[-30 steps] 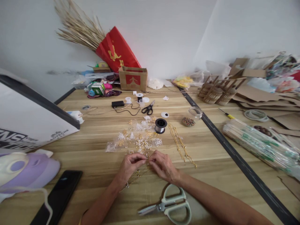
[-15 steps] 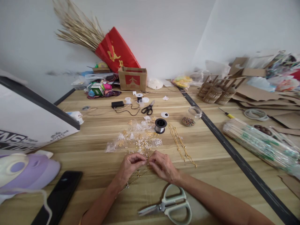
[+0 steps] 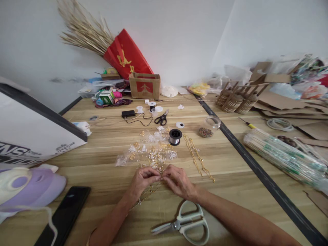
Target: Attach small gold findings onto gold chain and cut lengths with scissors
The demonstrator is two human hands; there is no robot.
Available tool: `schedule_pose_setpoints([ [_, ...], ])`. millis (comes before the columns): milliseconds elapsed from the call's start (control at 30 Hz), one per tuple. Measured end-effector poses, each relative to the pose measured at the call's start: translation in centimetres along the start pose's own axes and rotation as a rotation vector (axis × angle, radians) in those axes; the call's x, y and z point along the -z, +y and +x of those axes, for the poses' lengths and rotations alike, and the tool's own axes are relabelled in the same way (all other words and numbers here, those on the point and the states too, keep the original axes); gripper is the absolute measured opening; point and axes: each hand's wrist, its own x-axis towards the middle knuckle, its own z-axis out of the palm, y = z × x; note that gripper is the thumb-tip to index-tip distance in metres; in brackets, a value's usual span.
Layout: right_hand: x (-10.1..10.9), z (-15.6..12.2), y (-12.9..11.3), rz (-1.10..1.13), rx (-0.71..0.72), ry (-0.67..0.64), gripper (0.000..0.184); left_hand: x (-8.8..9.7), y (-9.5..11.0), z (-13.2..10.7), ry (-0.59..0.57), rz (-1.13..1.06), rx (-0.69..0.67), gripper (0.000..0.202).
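Note:
My left hand (image 3: 141,183) and my right hand (image 3: 178,182) meet fingertip to fingertip low in the middle of the wooden table (image 3: 102,164). Both are pinched on a thin gold chain (image 3: 148,194) that trails down and left under my left wrist. Just beyond my fingers lies a scatter of small gold and silver findings (image 3: 153,152), some in clear bags. A second long gold chain (image 3: 197,158) lies to the right of them. A black spool of clear thread (image 3: 175,136) stands behind the findings.
Pale green scissors (image 3: 186,222) lie under my right forearm. A black phone (image 3: 64,215) and a lilac mask (image 3: 30,186) sit at the lower left, beside a white box (image 3: 30,133). Black scissors (image 3: 162,118), a bead dish (image 3: 205,132), skewers (image 3: 282,157) and cardboard lie farther off.

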Motion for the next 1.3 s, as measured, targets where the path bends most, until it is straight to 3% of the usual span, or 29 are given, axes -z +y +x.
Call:
schedule_pose_setpoints([
  [1300,-0.06,-0.05,-0.03,0.006,-0.01,-0.033,0.009,-0.03,0.1,0.06,-0.044,-0.008,-0.007,0.011],
])
